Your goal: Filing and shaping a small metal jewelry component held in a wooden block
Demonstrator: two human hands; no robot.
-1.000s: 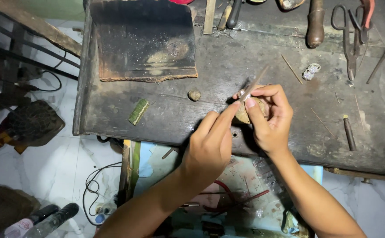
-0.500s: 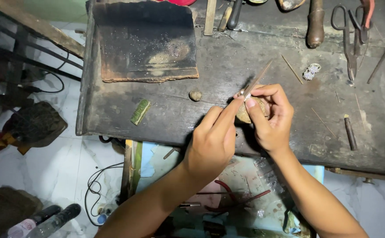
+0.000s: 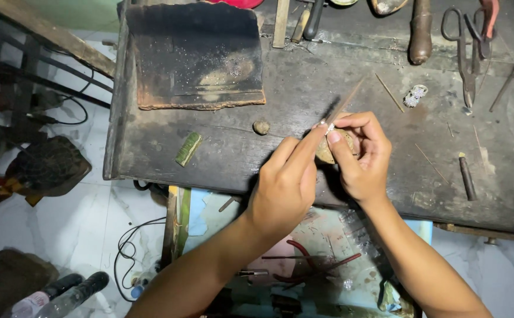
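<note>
My left hand [image 3: 283,185] pinches a thin metal tool [image 3: 344,105] whose tip points up and to the right over the dark workbench [image 3: 221,147]. My right hand [image 3: 363,156] cups a small tan lump [image 3: 326,152], thumb pressed on it, with a tiny shiny piece at the fingertips where the two hands meet. Both hands hover just above the bench's front half.
A charred block [image 3: 195,56] lies at the bench's back left. A small pebble [image 3: 261,127] and green piece [image 3: 188,148] lie left of the hands. Scissors [image 3: 463,41], wooden handles [image 3: 420,29], thin sticks and a silver trinket [image 3: 414,95] lie right. Below, an open drawer holds pliers [image 3: 304,256].
The hands have stayed together at the same spot on the bench; only the fingers and the thin tool shifted slightly.
</note>
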